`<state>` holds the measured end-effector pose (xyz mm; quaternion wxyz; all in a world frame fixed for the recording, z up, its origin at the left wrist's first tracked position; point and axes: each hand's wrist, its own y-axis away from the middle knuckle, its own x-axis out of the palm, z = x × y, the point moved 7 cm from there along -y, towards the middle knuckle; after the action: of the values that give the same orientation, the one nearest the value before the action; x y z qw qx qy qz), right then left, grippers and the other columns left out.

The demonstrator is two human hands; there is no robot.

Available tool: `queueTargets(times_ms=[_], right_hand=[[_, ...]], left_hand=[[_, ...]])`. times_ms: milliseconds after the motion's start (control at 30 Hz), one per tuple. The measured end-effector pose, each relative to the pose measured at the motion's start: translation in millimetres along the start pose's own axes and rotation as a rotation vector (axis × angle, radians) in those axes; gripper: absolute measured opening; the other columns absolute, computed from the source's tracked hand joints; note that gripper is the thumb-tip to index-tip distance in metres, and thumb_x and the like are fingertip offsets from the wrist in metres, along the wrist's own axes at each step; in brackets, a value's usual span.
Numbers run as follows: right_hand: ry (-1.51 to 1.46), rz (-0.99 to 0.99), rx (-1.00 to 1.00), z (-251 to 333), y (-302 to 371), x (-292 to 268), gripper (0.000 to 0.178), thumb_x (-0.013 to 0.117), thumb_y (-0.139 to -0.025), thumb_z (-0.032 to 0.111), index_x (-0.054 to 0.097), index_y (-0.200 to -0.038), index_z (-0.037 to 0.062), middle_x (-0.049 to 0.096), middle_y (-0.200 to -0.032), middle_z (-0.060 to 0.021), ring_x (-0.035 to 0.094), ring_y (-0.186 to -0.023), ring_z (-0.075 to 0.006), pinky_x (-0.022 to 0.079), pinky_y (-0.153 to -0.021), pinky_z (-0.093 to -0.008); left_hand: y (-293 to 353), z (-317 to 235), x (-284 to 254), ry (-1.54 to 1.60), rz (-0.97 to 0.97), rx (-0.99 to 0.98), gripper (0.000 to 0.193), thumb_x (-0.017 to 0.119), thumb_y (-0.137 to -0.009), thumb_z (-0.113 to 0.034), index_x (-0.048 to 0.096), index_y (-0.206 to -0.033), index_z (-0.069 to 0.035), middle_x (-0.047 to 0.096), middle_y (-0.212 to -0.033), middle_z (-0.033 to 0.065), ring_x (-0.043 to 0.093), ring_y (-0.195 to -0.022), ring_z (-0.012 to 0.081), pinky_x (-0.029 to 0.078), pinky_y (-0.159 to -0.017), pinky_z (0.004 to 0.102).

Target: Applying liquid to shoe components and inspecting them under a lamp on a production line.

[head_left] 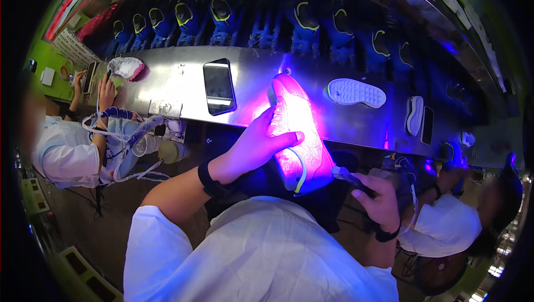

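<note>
Under bright violet light, a shoe upper [305, 115] glows pink and white, its toe away from me and a yellow-edged collar toward me. My left hand [253, 145] is closed round the upper's left side, thumb across its top. In my closed right hand [380, 197] is a small dark-handled brush [350, 178], its tip at the upper's lower right edge near the heel. Beyond it to the right, a white shoe sole [357, 92] lies on the metal bench [186, 82]. Left of the upper rests a black phone [219, 86].
Several dark shoes with yellow-edged collars [221, 10] stand in a row behind the bench. Another sole [414, 115] and phone [427, 125] lie at the right. Co-workers sit on both sides, one with a hand [107, 91] near a pale shoe upper [127, 68].
</note>
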<state>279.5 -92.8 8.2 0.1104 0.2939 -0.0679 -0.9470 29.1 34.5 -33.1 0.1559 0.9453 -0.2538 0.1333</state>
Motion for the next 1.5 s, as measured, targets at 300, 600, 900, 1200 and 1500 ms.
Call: queueTargets(times_ms=[300,600,900,1200,1500], right_hand=[[0.184,-0.209,-0.115,27.8,-4.8,-22.4,0.042,0.079,-0.080,0.007,0.073,-0.121,0.0077,0.061,-0.076,-0.0112,0.060,-0.065,-0.0247,0.045,-0.062,-0.0327],[0.226,-0.191,-0.220,57.6,-30.3,-43.9,0.045,0.079,-0.078,0.003,0.073,-0.122,0.0090,0.062,-0.077,-0.0105,0.059,-0.063,-0.0220,0.045,-0.058,-0.0323],[0.189,-0.212,-0.265,76.7,-56.8,-10.8,0.044,0.078,-0.080,0.000,0.072,-0.123,0.0078,0.062,-0.079,-0.0083,0.058,-0.064,-0.0169,0.045,-0.060,-0.0296],[0.098,-0.264,-0.284,62.8,-44.7,59.6,0.038,0.075,-0.080,-0.005,0.072,-0.117,-0.0014,0.071,-0.093,-0.0090,0.067,-0.083,-0.0174,0.053,-0.077,-0.0299],[0.185,-0.373,-0.056,36.3,-65.9,32.6,0.040,0.072,-0.090,0.005,0.066,-0.129,-0.0010,0.074,-0.105,-0.0176,0.072,-0.095,-0.0247,0.054,-0.086,-0.0352]], left_hand=[[14.3,9.6,9.1,0.279,-0.017,-0.304,0.044,0.065,-0.100,-0.032,0.054,-0.132,-0.004,0.068,-0.112,0.0067,0.071,-0.094,0.0158,0.060,-0.076,0.0318],[29.3,33.8,10.9,0.651,-0.079,-0.555,0.052,0.053,-0.105,-0.040,0.047,-0.144,-0.006,0.066,-0.121,0.0157,0.071,-0.106,0.0286,0.065,-0.078,0.0389],[53.7,25.7,30.9,1.555,0.429,-0.780,0.066,0.050,-0.105,-0.046,0.037,-0.152,-0.002,0.050,-0.139,0.0321,0.068,-0.110,0.0402,0.066,-0.084,0.0406],[89.8,19.0,8.2,1.651,0.602,-0.643,0.075,0.055,-0.102,-0.048,0.032,-0.154,0.001,0.051,-0.133,0.0326,0.069,-0.095,0.0342,0.066,-0.074,0.0349],[45.9,15.1,-9.0,0.662,0.427,-0.369,0.061,0.066,-0.095,-0.020,0.043,-0.148,-0.001,0.060,-0.139,0.0131,0.061,-0.126,0.0224,0.047,-0.109,0.0395]])
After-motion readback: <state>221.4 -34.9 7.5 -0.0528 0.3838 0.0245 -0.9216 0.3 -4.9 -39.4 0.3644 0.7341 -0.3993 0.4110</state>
